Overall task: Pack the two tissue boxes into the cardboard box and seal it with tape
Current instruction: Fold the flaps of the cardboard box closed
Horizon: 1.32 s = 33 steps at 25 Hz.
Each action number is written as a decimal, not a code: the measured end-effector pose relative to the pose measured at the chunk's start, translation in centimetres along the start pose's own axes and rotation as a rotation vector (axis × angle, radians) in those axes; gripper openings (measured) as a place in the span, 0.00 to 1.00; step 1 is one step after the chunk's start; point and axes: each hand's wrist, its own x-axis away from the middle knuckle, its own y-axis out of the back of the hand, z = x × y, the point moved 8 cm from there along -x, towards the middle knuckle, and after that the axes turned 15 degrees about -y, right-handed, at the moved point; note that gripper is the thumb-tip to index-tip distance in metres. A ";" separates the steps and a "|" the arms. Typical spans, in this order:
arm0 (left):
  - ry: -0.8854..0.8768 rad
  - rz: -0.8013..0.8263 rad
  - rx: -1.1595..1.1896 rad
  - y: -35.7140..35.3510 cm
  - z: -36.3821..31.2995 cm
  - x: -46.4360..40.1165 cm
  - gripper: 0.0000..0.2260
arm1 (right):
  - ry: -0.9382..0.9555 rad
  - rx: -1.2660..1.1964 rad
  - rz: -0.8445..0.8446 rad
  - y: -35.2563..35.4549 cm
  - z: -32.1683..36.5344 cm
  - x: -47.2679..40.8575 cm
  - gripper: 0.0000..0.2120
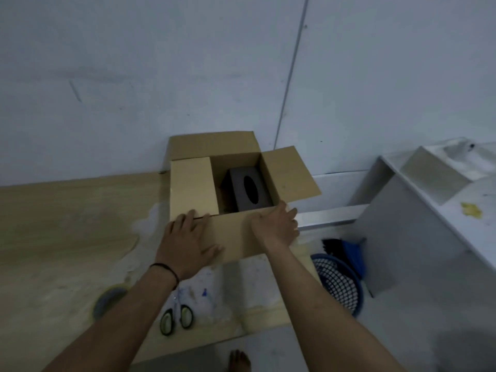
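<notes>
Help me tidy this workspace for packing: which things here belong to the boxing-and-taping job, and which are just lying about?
Belongs to the job:
- cardboard box, both hands resting on its near flap
- dark tissue box inside; only one is visible
- tape roll, by the left forearm
- scissors, probably for cutting tape

Just lying about:
- blue mesh basket
- blue brush
- white cabinet

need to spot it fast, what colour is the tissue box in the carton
Dark grey, with a black oval opening: tissue box, head view.
</notes>
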 end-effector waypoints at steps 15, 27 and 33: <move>-0.040 0.268 -0.044 0.9 0.2 2.4 0.49 | 0.704 0.278 -0.152 -0.9 4.6 4.3 0.26; 0.053 -0.038 0.154 11.8 2.4 -0.6 0.17 | 0.710 0.295 -0.131 4.2 14.2 9.7 0.38; 0.174 -0.247 -0.098 13.4 5.9 -4.5 0.13 | 0.993 0.016 -0.443 4.7 13.4 7.3 0.16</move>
